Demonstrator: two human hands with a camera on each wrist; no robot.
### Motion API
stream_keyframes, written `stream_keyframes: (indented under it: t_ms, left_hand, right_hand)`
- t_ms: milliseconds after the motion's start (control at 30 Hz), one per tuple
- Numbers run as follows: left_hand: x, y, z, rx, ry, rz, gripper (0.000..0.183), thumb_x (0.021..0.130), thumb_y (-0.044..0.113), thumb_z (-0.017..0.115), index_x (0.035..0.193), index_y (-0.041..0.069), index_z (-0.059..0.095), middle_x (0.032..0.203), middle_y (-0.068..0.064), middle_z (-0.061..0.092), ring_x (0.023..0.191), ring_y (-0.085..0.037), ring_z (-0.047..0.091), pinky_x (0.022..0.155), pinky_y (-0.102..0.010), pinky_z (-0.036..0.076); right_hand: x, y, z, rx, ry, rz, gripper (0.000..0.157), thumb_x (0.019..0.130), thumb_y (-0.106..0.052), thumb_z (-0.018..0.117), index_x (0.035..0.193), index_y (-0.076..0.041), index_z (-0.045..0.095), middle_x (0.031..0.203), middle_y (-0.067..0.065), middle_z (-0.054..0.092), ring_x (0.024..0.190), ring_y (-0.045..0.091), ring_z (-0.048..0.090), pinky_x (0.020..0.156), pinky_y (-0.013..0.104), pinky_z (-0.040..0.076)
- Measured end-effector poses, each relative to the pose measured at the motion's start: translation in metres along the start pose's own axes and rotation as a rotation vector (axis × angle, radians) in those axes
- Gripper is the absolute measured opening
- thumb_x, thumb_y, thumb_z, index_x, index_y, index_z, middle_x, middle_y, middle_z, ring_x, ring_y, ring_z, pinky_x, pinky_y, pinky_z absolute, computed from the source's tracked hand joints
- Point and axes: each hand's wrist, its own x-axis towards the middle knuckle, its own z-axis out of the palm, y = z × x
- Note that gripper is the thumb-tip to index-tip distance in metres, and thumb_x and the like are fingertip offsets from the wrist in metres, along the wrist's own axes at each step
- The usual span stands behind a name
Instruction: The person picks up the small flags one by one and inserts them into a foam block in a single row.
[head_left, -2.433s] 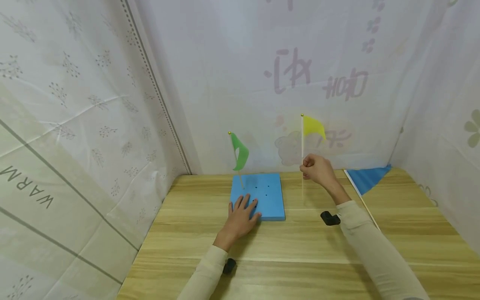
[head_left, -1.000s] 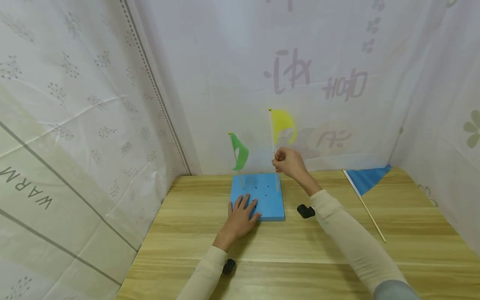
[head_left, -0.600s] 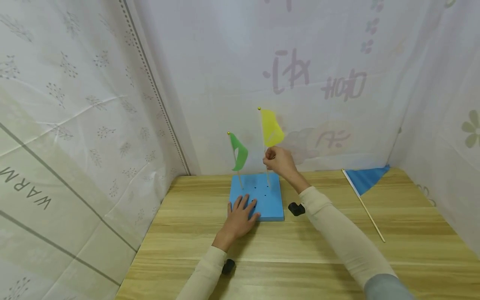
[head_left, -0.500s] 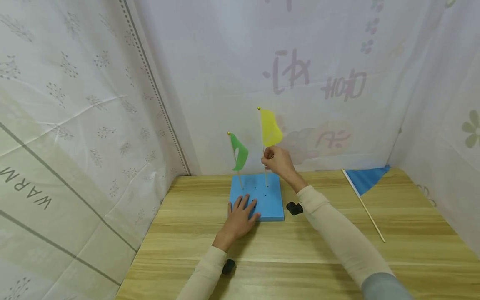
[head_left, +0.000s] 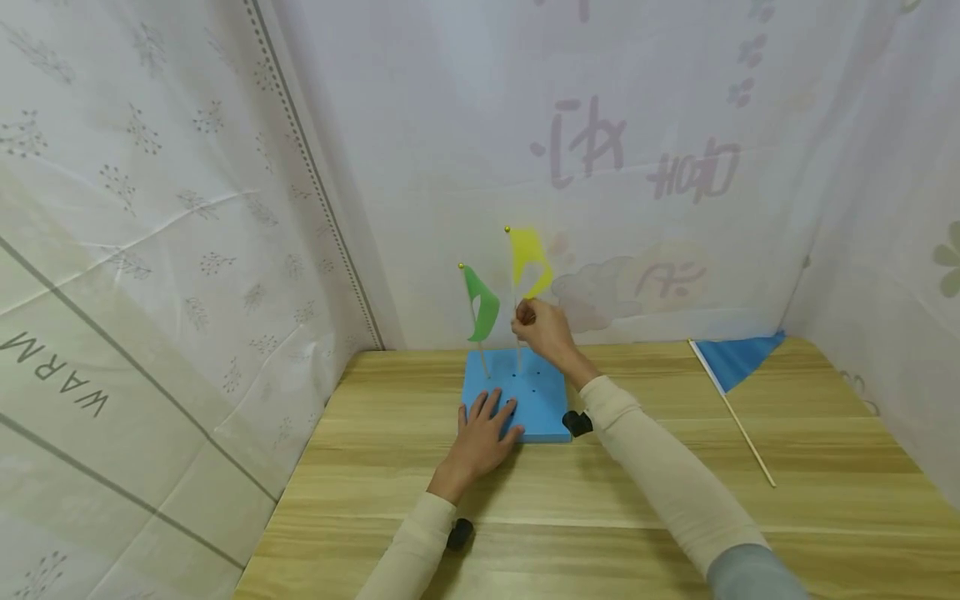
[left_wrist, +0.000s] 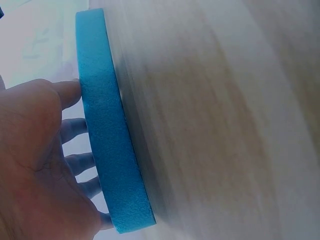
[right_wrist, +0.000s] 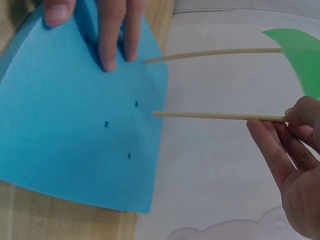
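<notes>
Patterned drape [head_left: 187, 250]: Leaf-print cloth hangs well to the left of the blue board [head_left: 551, 417].
Green flag [head_left: 487, 317]: Leaning slightly, it rises from the board's back left part, its pole appearing planted there, no hand on it.
Left hand [head_left: 480, 437]: The person rests it on the board's front left part, fingers spread and straight, with gaps showing between them.
Board: It lies flat on the wood-grain table [head_left: 570, 500], its top dotted with small dark holes [head_left: 533, 390], several of them visible beyond and to the right of the left hand.
Yellow flag [head_left: 527, 246]: Held nearly upright over the board's back part, it has its lower end near a hole. The right wrist view shows that end outside any hole; whether it touches the board cannot be told.
Right hand [head_left: 546, 329]: Above the board's back edge, thumb and fingers pinch the yellow flag's pole just below its cloth.
Blue flag [head_left: 738, 362]: It lies on the table well to the right of the board, untouched.
Progress: By the look of it, one of three flags is set in the board; the second is in hand but not seated, and the third is yet to be picked up.
</notes>
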Motion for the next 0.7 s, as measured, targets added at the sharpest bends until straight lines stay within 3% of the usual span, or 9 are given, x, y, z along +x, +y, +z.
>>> stream_keyframes:
  t_ms: [333, 567, 700]
  left_hand:
    - [0.000, 0.000, -0.001, 0.000, 0.010, 0.008, 0.058, 0.102, 0.049, 0.045, 0.152, 0.020, 0.040, 0.162, -0.012, 0.026, 0.149, -0.040, 0.021, 0.113, -0.072, 0.015]
    - [0.001, 0.000, 0.000, 0.009, -0.003, -0.006, 0.059, 0.102, 0.052, 0.042, 0.153, 0.023, 0.038, 0.163, -0.010, 0.023, 0.150, -0.038, 0.019, 0.115, -0.070, 0.014]
    - [0.001, -0.001, 0.000, 0.015, -0.003, -0.006, 0.059, 0.102, 0.052, 0.042, 0.153, 0.023, 0.038, 0.163, -0.009, 0.024, 0.150, -0.038, 0.019, 0.114, -0.070, 0.015]
  right_hand:
    - [-0.003, 0.009, 0.016, 0.014, -0.029, 0.039, 0.015, 0.096, -0.023, 0.064, 0.102, -0.009, 0.067, 0.096, 0.007, 0.070, 0.085, 0.020, 0.069, 0.073, 0.034, 0.057]
    - [-0.005, 0.018, 0.023, -0.020, -0.009, -0.017, 0.008, 0.096, -0.019, 0.064, 0.095, -0.011, 0.065, 0.092, 0.006, 0.070, 0.084, 0.020, 0.067, 0.074, 0.035, 0.056]
    - [-0.008, 0.020, 0.026, -0.033, -0.047, -0.001, 0.010, 0.096, -0.019, 0.064, 0.090, -0.011, 0.065, 0.088, 0.007, 0.070, 0.081, 0.020, 0.068, 0.072, 0.034, 0.055]
